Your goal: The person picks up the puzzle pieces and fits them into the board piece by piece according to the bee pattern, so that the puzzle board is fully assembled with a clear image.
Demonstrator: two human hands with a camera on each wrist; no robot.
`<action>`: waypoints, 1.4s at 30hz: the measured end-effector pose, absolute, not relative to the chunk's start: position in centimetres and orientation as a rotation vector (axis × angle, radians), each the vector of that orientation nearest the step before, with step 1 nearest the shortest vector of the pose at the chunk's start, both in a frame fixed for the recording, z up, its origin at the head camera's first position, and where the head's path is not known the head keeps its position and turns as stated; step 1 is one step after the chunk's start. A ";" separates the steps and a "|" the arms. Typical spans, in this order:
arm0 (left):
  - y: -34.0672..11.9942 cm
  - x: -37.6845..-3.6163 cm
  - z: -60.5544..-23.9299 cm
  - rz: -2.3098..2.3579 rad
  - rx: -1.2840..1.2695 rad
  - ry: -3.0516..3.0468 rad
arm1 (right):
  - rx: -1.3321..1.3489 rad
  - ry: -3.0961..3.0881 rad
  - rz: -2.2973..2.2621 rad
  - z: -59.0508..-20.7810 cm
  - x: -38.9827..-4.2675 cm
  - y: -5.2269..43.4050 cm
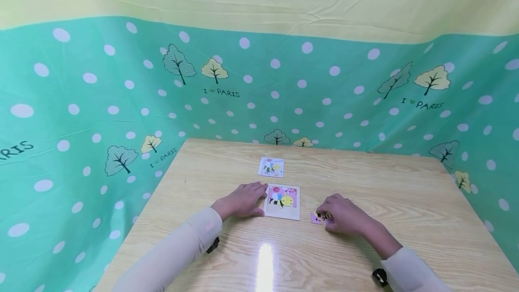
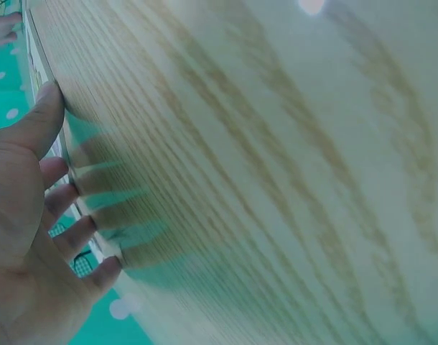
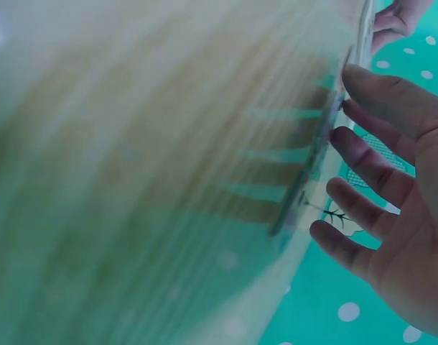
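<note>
A small puzzle board is seen lying flat on the wooden table, a little nearer the person than the table's middle. It is a white-framed, nearly square panel; its upper part carries a picture in pink, yellow and black, seemingly a cartoon bee, and a pale strip runs along its near edge. Its slightly longer axis runs from the person toward the far wall, and its edges are set almost square to the table's edges, with a faint skew.

The left hand is laid palm down on the table at the board's left edge, its fingers loosely extended and touching or just beside the frame; nothing is gripped by it. In the left wrist view the fingertips are seen pressed against a thin edge.

The right hand is set to the right of the board, apart from it, with fingers curled over small loose pieces in pink, yellow and black. Whether a piece is pinched or merely covered cannot be told from the head view; in the right wrist view the fingers appear spread and fairly straight.

A small card with a similar bee picture is placed beyond the board, well apart from both hands.
</note>
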State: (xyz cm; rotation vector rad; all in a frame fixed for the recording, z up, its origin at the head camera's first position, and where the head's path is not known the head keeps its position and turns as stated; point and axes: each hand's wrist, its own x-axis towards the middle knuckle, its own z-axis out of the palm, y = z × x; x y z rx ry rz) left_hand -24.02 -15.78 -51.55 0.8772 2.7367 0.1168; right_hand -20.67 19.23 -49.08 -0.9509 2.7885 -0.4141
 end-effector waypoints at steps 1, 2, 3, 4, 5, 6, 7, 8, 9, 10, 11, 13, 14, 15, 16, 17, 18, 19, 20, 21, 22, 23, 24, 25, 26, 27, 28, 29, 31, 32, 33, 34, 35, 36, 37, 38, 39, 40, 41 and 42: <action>-15.8 -24.0 -51.6 0.117 0.877 2.736 | -0.953 2.796 -0.410 -49.2 -20.6 19.3; -15.8 -24.0 -51.6 0.122 0.877 2.734 | -0.954 2.801 -0.413 -49.3 -20.6 19.3; -15.8 -24.0 -51.6 0.123 0.877 2.735 | -0.953 2.805 -0.412 -49.4 -20.5 19.4; -15.8 -24.0 -51.7 0.125 0.877 2.736 | -0.942 2.808 -0.413 -49.5 -20.5 19.4; -15.8 -23.9 -51.7 0.129 0.876 2.737 | -0.941 2.811 -0.413 -49.5 -20.5 19.4; -15.8 -23.9 -51.7 0.127 0.876 2.736 | -0.941 2.814 -0.411 -49.6 -20.5 19.4; -15.8 -23.9 -51.7 0.128 0.876 2.737 | -0.940 2.818 -0.410 -49.6 -20.4 19.4; -15.8 -23.9 -51.7 0.127 0.875 2.737 | -0.941 2.820 -0.409 -49.7 -20.4 19.4; -15.8 -23.9 -51.7 0.122 0.876 2.739 | -0.937 2.825 -0.402 -49.7 -20.4 19.4; -15.8 -23.9 -51.7 0.119 0.878 2.739 | -0.940 2.829 -0.400 -49.7 -20.4 19.4; -15.8 -23.9 -51.7 0.116 0.880 2.739 | -0.944 2.833 -0.398 -49.8 -20.5 19.4; -15.9 -23.9 -51.6 0.114 0.883 2.739 | -0.958 2.846 -0.392 -49.8 -20.5 19.4; -15.8 -23.9 -51.5 0.115 0.885 2.740 | -0.965 2.851 -0.390 -49.9 -20.6 19.4; -15.8 -23.9 -51.5 0.117 0.888 2.740 | -0.971 2.854 -0.389 -49.9 -20.6 19.4; -15.8 -23.8 -51.4 0.120 0.891 2.741 | -0.983 2.857 -0.390 -49.9 -20.7 19.4; -15.8 -23.8 -51.4 0.124 0.892 2.741 | -0.988 2.859 -0.391 -50.0 -20.7 19.4; -15.8 -23.7 -51.3 0.128 0.893 2.741 | -0.999 2.863 -0.390 -50.0 -20.7 19.4; -15.8 -23.7 -51.3 0.132 0.894 2.740 | -1.002 2.862 -0.394 -50.0 -20.7 19.4; -15.8 -23.6 -51.2 0.134 0.897 2.741 | -1.000 2.861 -0.398 -50.0 -20.7 19.3; -15.8 -23.6 -51.3 0.132 0.900 2.741 | -1.005 2.861 -0.400 -49.9 -20.6 19.3; -15.9 -23.6 -51.3 0.133 0.901 2.742 | -1.004 2.859 -0.404 -49.9 -20.6 19.3; -15.9 -23.6 -51.3 0.134 0.900 2.742 | -1.006 2.858 -0.407 -49.9 -20.6 19.3; -15.9 -23.6 -51.3 0.133 0.900 2.744 | -1.006 2.857 -0.411 -49.8 -20.6 19.3; -15.9 -23.6 -51.3 0.133 0.900 2.745 | -0.998 2.854 -0.413 -49.8 -20.6 19.3; -15.9 -23.6 -51.3 0.134 0.899 2.746 | -0.996 2.853 -0.414 -49.7 -20.5 19.2; -15.9 -23.5 -51.3 0.136 0.898 2.746 | -0.997 2.852 -0.412 -49.7 -20.5 19.2; -15.9 -23.5 -51.3 0.139 0.895 2.746 | -0.994 2.852 -0.411 -49.7 -20.5 19.1; -15.9 -23.5 -51.3 0.139 0.894 2.747 | -0.998 2.853 -0.405 -49.7 -20.5 19.1; -15.9 -23.5 -51.4 0.135 0.895 2.749 | -1.001 2.857 -0.393 -49.8 -20.5 19.0; -15.9 -23.5 -51.5 0.133 0.895 2.749 | -1.006 2.860 -0.383 -49.8 -20.5 19.0; -15.9 -23.5 -51.6 0.129 0.894 2.750 | -1.013 2.864 -0.374 -49.9 -20.5 19.0; -15.9 -23.5 -51.7 0.125 0.895 2.751 | -1.018 2.866 -0.367 -49.9 -20.5 19.0; -15.8 -23.5 -51.7 0.121 0.896 2.752 | -1.022 2.870 -0.358 -49.9 -20.5 19.1; -15.8 -23.5 -51.8 0.120 0.897 2.752 | -1.023 2.874 -0.356 -49.9 -20.5 19.1; -15.8 -23.5 -51.8 0.119 0.897 2.754 | -1.028 2.875 -0.354 -49.9 -20.5 19.1; -15.8 -23.5 -51.8 0.119 0.897 2.753 | -1.028 2.877 -0.355 -49.9 -20.4 19.2; -15.9 -23.5 -51.8 0.119 0.897 2.753 | -1.028 2.877 -0.360 -49.9 -20.4 19.2; -15.9 -23.5 -51.8 0.118 0.897 2.753 | -1.032 2.877 -0.362 -49.9 -20.5 19.2; -15.9 -23.5 -51.8 0.120 0.896 2.753 | -1.035 2.877 -0.364 -49.9 -20.5 19.3; -16.0 -23.5 -51.7 0.120 0.895 2.754 | -1.046 2.878 -0.367 -49.8 -20.5 19.3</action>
